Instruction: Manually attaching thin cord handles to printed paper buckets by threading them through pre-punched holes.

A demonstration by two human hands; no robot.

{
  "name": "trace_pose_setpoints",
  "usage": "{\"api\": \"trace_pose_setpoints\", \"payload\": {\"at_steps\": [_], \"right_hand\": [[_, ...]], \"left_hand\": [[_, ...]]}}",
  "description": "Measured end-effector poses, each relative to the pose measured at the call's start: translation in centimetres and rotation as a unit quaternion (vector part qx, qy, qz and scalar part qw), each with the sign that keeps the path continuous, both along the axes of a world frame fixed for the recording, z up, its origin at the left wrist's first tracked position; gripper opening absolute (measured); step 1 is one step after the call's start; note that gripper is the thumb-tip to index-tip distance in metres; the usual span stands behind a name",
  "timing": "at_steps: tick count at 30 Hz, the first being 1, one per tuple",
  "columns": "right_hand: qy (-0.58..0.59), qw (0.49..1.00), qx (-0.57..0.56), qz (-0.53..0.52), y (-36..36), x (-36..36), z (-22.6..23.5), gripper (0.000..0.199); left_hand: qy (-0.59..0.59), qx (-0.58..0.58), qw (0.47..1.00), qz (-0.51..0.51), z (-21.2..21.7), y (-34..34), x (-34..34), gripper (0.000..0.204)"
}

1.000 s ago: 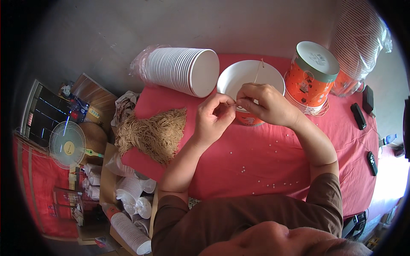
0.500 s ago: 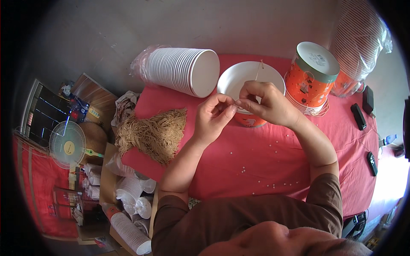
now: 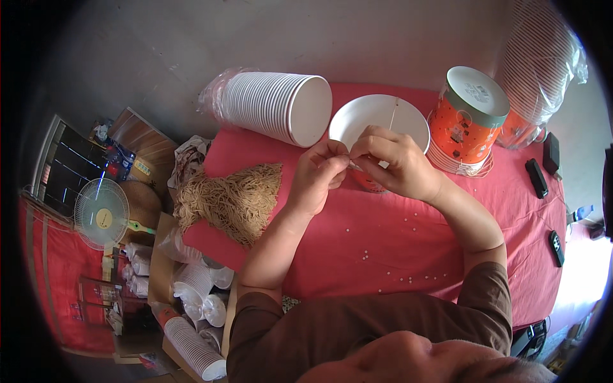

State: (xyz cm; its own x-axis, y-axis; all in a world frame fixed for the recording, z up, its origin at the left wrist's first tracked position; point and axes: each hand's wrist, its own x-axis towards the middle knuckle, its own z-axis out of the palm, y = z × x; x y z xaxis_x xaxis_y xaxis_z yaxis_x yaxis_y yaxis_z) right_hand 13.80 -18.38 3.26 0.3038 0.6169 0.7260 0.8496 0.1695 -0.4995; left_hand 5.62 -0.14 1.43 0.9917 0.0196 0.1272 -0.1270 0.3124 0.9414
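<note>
A paper bucket (image 3: 348, 118), white inside and orange outside, stands upright on the red-covered table. A thin tan cord (image 3: 394, 115) hangs from its far rim down behind my right hand. Over the near rim, my left hand (image 3: 316, 172) and my right hand (image 3: 399, 163) meet with fingertips pinched together. What lies between them is too small to make out. Left of my left forearm is a bundle of tan cords (image 3: 233, 201). Tiny white beads (image 3: 408, 278) are scattered on the cloth between my forearms.
A stack of white buckets (image 3: 274, 105) lies sideways at the back left. Upside-down orange buckets (image 3: 466, 131) stand at the right, beside a tall plastic-wrapped stack (image 3: 536, 64). Black devices (image 3: 536, 179) lie along the right edge. A box of cups (image 3: 191, 287) and a fan (image 3: 102, 217) stand left.
My left hand's fingers have curled in closer to the right hand's fingertips. The cord at the bucket's far rim has shifted slightly. Both hands stay at the near rim.
</note>
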Motion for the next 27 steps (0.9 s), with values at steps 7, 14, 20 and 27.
{"api": "trace_pose_setpoints", "payload": {"at_steps": [7,14,20,27], "right_hand": [[-0.02,1.0,0.018,-0.012,0.0,0.3,-0.1,0.015],[0.01,1.0,-0.004,-0.011,-0.2,-0.1,0.5,0.016],[-0.064,0.997,0.023,-0.038,-0.1,0.7,-0.2,0.016],[-0.136,0.986,0.005,-0.095,-0.2,0.7,0.3,0.015]], "left_hand": [[0.029,-0.054,0.998,-0.027,0.4,0.2,-0.1,0.01],[0.022,-0.07,0.997,-0.039,-0.2,0.6,0.0,0.011],[-0.02,-0.013,1.0,-0.018,-0.2,0.3,0.1,0.009],[-0.097,0.173,0.978,0.066,-0.7,0.6,0.2,0.005]]}}
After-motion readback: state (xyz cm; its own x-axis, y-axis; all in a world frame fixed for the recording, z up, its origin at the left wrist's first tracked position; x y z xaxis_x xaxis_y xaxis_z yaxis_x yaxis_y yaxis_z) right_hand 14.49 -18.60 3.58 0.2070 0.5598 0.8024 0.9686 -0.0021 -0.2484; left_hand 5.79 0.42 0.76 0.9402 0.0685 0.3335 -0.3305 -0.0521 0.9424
